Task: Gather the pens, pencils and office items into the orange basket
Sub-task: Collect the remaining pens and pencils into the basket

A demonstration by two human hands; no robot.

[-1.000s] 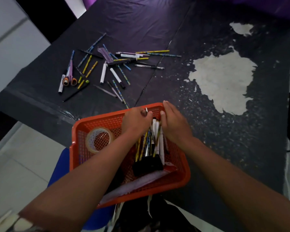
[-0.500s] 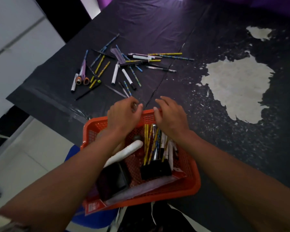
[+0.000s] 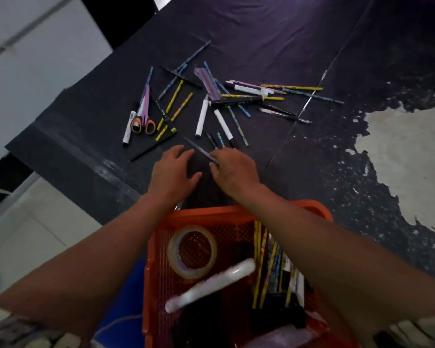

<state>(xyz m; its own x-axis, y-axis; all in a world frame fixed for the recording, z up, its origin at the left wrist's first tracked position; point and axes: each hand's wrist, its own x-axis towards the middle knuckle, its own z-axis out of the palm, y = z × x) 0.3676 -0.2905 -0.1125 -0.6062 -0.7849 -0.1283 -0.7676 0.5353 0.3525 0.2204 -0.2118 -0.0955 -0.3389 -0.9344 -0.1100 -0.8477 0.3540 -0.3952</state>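
The orange basket (image 3: 211, 212) sits at the near table edge under my forearms. It holds a tape roll (image 3: 192, 251), a white tube (image 3: 211, 285) and a bundle of pencils (image 3: 269, 259). Beyond it, several pens, pencils and markers (image 3: 221, 106) lie scattered on the black table, with orange-handled scissors (image 3: 144, 121) at their left. My left hand (image 3: 172, 172) hovers over the table, fingers spread and holding nothing. My right hand (image 3: 232, 169) is beside it, thumb and forefinger pinching the near end of a thin grey pen (image 3: 199, 148).
The black table cover (image 3: 261, 33) has a peeled pale patch (image 3: 399, 159) at the right. The table's left edge (image 3: 60, 151) drops to a white floor. A blue seat (image 3: 121, 297) shows below the basket's left side.
Both hands left the basket and reached forward over its far rim to the nearest pens on the table. The view tilted, so the basket now sits lower in frame.
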